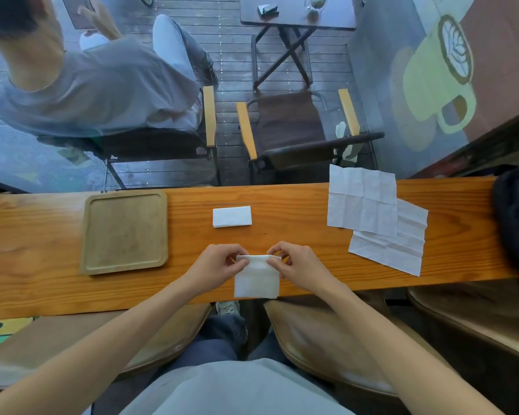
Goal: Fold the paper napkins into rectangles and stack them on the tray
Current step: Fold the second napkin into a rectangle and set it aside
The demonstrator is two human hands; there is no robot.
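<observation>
A white paper napkin (256, 280), partly folded, lies at the near edge of the wooden counter (297, 205). My left hand (215, 269) pinches its upper left corner and my right hand (298, 266) pinches its upper right corner, with the top edge lifted and curling over. A folded rectangular napkin (232, 216) lies flat on the counter just beyond my hands. To the left sits a square wooden tray (86, 235) with nothing on it. Two unfolded napkins lie overlapping at the right, the upper one (361, 200) on the lower one (402, 250).
A dark bag (517, 214) rests on the counter's right end. Behind the glass beyond the counter a person sits in a chair (150, 145) beside an unoccupied chair (294, 130). Padded stools (327, 339) stand under the counter near my legs.
</observation>
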